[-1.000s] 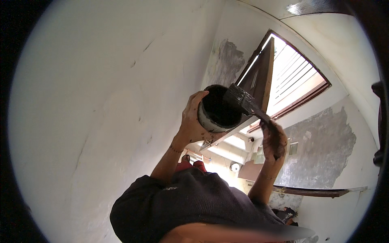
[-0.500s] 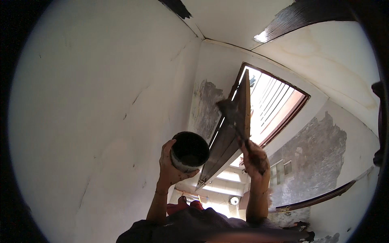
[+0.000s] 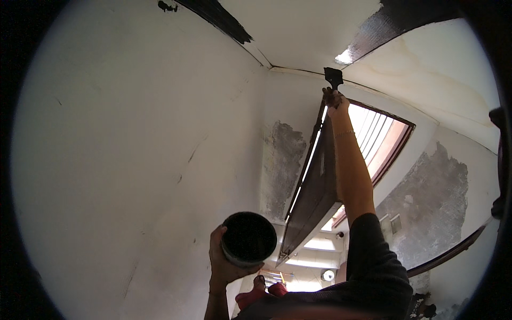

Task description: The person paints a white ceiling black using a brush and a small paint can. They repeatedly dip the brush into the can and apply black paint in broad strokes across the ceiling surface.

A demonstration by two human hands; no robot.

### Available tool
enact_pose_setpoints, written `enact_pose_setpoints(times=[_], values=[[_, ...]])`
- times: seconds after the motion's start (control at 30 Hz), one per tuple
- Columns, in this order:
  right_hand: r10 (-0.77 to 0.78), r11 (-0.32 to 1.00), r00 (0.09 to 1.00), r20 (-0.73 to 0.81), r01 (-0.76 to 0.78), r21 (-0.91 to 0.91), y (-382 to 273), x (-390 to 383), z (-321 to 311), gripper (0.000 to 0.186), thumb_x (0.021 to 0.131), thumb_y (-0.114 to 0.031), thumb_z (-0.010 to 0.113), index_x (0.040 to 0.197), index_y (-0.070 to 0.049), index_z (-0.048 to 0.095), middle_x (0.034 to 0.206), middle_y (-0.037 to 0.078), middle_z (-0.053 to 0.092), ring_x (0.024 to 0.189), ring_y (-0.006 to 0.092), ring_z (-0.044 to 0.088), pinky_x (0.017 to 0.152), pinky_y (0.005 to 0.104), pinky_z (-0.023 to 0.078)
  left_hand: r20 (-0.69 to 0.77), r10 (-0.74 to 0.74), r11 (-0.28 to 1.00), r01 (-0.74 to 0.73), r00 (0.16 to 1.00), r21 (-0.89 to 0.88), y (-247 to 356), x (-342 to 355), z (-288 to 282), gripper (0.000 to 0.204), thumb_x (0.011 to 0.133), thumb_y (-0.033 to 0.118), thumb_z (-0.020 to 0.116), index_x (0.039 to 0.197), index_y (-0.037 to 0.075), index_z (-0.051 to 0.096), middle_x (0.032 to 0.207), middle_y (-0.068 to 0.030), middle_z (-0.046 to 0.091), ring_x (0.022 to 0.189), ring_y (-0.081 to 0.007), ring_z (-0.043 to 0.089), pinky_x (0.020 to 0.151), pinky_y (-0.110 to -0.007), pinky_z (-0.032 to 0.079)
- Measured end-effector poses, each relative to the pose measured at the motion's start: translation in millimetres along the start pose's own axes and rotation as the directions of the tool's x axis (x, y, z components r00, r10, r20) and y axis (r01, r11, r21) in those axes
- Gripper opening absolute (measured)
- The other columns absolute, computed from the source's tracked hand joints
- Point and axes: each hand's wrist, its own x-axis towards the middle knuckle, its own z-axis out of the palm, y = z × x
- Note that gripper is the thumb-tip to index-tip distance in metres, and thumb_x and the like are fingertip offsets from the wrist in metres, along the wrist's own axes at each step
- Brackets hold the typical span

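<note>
My left hand (image 3: pixel 224 262) grips a round paint pot (image 3: pixel 249 262) by its side, low in front of me. The pot's inside is black, and how full it is I cannot tell. With my right arm stretched far up, my right hand (image 3: pixel 336 101) is closed round the handle of a wide paintbrush (image 3: pixel 334 76). The brush's dark bristles point upward, close to the corner line where wall and ceiling meet. Whether they touch the surface is hard to tell. Glossy black paint (image 3: pixel 394 26) covers a band of the ceiling, and another black stroke (image 3: pixel 221 21) runs along the upper left.
A dark wooden door (image 3: pixel 314 197) stands ajar beside a bright opening with bars (image 3: pixel 368 133). Grey rough patches mark the wall (image 3: pixel 434 197) at right and the wall (image 3: pixel 285 165) left of the door. A broad white wall (image 3: pixel 117 160) fills the left. A white bucket (image 3: pixel 327 275) stands below.
My right hand has risen with the brush from beside the door to near the ceiling edge. The left hand and pot have sunk lower in view. The view has tilted slightly upward.
</note>
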Motion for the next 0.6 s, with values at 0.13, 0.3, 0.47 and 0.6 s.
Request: enact_pose_setpoints(times=[0.13, 0.3, 0.47, 0.6], values=[[0.048, 0.999, 0.996, -0.081, -0.046, 0.029, 18.6, 62.6, 4.5, 0.011, 0.099, -0.008, 0.048, 0.101, -0.001, 0.056, 0.103, 0.017, 0.068, 0.086, 0.0403, 0.073, 0.062, 0.0400, 0.054, 0.010, -0.056, 0.998, 0.055, 0.998, 0.014, -1.7, -13.0, -16.3, 0.135, 0.044, 0.033, 0.104, 0.153, 0.015, 0.025, 0.143, -0.0175, 0.050, 0.130, -0.0338, 0.054, 0.111, -0.049, 0.045], [-0.015, 1.000, 0.986, -0.167, 0.019, 0.018, 33.4, 80.9, 15.9, 0.011, 0.098, -0.005, 0.050, 0.092, 0.000, 0.058, 0.104, 0.017, 0.070, 0.087, 0.0379, 0.074, 0.062, 0.0379, 0.054, 0.001, -0.054, 0.994, 0.054, 0.999, 0.095, -7.0, -19.8, -23.6, 0.131, 0.048, 0.032, 0.103, 0.152, 0.017, 0.025, 0.141, -0.0173, 0.052, 0.128, -0.0325, 0.057, 0.108, -0.048, 0.049], [-0.047, 0.998, 0.985, -0.168, 0.040, -0.045, 42.3, 110.6, 17.5, 0.015, 0.099, -0.008, 0.053, 0.103, 0.002, 0.064, 0.104, 0.015, 0.071, 0.088, 0.0319, 0.074, 0.067, 0.0370, 0.057, -0.008, -0.123, 0.992, 0.123, 0.992, 0.026, -11.6, -29.5, -20.6, 0.127, 0.048, 0.032, 0.103, 0.150, 0.016, 0.029, 0.139, -0.0190, 0.053, 0.126, -0.0355, 0.058, 0.106, -0.049, 0.050], [0.054, 0.990, 0.982, -0.183, -0.028, 0.140, 51.4, 158.3, 2.8, 0.019, 0.098, -0.010, 0.057, 0.112, 0.002, 0.064, 0.099, 0.011, 0.072, 0.085, 0.0266, 0.072, 0.073, 0.0348, 0.062, -0.034, -0.092, 0.996, 0.092, 0.995, -0.018, -15.8, -30.4, -19.3, 0.127, 0.045, 0.038, 0.103, 0.148, 0.014, 0.033, 0.137, -0.0212, 0.053, 0.124, -0.0395, 0.057, 0.104, -0.052, 0.049]])
